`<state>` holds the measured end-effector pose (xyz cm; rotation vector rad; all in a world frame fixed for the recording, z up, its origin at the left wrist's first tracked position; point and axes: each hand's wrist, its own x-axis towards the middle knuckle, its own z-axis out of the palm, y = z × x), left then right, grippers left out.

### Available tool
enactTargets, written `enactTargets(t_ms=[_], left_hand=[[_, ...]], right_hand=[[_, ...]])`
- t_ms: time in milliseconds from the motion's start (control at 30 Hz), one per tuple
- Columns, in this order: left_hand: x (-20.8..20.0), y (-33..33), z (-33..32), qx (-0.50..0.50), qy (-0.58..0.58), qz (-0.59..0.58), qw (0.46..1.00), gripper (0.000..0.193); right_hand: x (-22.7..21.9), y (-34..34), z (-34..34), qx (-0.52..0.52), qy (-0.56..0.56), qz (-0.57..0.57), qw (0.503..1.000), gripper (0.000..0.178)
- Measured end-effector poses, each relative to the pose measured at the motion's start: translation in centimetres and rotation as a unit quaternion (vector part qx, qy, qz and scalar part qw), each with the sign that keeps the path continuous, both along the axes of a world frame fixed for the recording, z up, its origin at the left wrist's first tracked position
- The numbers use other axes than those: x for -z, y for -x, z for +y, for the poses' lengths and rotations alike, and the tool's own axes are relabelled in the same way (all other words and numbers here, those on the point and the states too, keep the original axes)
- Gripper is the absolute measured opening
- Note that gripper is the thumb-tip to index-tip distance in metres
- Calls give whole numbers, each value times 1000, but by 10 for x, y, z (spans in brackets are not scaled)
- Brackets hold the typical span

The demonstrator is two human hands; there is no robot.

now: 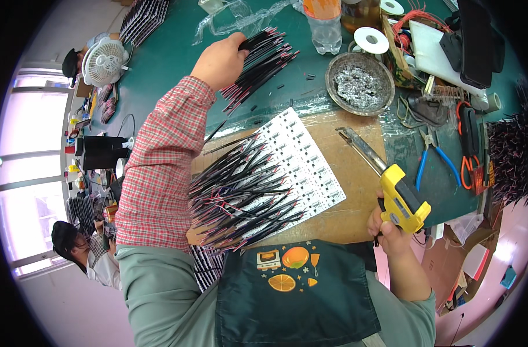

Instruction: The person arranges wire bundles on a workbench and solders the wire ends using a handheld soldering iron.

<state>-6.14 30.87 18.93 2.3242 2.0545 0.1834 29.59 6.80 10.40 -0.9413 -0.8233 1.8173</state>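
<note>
Your left grip (219, 62) at slim black, pink-ended wires (267, 63) on green tabletop (171, 43); closure hidden, can't tell. Right grip (393, 236) wrapped round yellow soldering gun (399, 199); hold metal tip (363, 149) clear of white printed panel (315, 165).

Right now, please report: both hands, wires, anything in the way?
Left hand at black wire pile. Right hand gripping yellow soldering gun. More wires covering white panel's left part.

Before me, wires (238, 199) lie across the left of a board (310, 165); my soldering gun (398, 199) is right of it, a bowl (333, 95) behind.
</note>
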Motion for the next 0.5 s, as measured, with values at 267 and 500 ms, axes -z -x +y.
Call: enactTargets(t_ms=[267,500], left_hand=[[-16,-10,-31,152,54,236,958,20],[-2,-45,-45,201,55,489,847,13]], right_hand=[[6,0,-4,4,14,1,1000,75],[9,-1,-6,3,7,18,1000,71]])
